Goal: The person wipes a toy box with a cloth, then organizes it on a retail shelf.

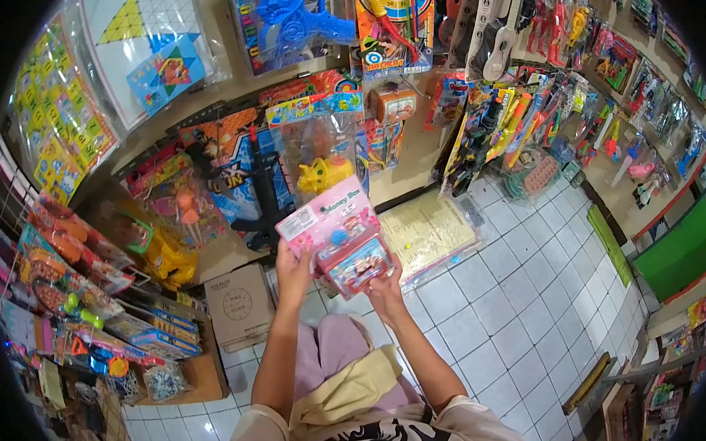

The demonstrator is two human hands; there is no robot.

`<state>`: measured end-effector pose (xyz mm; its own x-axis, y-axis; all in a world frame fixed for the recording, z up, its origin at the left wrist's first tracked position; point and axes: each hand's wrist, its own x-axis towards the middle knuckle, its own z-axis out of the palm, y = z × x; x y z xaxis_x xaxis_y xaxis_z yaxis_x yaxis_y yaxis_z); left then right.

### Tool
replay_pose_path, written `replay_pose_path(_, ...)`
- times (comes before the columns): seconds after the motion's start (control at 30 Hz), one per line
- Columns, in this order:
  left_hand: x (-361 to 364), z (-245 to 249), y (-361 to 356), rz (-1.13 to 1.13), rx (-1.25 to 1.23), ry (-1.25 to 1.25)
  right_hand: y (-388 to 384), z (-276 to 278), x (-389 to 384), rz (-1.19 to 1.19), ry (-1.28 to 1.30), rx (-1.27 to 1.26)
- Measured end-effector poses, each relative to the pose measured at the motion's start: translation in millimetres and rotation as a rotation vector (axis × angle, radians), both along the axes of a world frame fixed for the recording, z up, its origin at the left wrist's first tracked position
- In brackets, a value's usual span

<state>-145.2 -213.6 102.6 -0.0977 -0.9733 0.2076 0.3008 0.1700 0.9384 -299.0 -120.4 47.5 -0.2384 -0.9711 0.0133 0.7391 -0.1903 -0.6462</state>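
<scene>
Between my two hands is a money box pack, a pink header card with a clear front and a red picture box showing through. It is tilted, its printed side facing up at me. My left hand is closed on the pack's lower left edge. My right hand grips its lower right corner, beside the picture box. Just behind the pack, a bagged yellow toy hangs on the wall display. A long black toy gun hangs to the left of it.
Hanging toys cover the wall ahead, among them a blue toy gun and a white toy guitar. A brown wall clock box stands at my left. Flat plastic-wrapped sheets lie on the tiled floor. Crowded shelves stand left and right.
</scene>
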Motion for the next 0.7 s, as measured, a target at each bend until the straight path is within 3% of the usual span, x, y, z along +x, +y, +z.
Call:
replay_pose_path(0.1,8.9,-6.0,-20.3,0.098,-0.027,0.009,-54.4,-37.4,-39.7,0.067,0.11,0.04)
replay_pose_path(0.17,18.1,-10.1,-30.2,0.149,-0.034,0.001,-97.4,-16.1,-67.6,0.027,0.18,0.179)
replay_pose_path(0.3,32.5,-27.6,-49.2,0.228,-0.002,0.012,-231.4,-25.1,-141.6,-0.04,0.043,0.125)
replay_pose_path(0.4,38.3,-33.6,-55.1,0.211,0.009,0.038,-298.2,11.2,-162.5,-0.137,0.088,0.072)
replay_pose_path(0.5,45.8,-36.5,-52.9,0.219,0.047,-0.006,-366.4,8.6,-182.5,-0.279,-0.094,0.125)
replay_pose_path(0.63,54.7,-42.9,-52.5,0.18,0.072,0.044,-388.6,20.6,-197.3,-0.146,-0.314,-0.118)
replay_pose_path(0.7,59.0,-49.8,-52.2,0.213,0.081,0.008,-385.1,33.1,-196.1,-0.098,-0.243,-0.186)
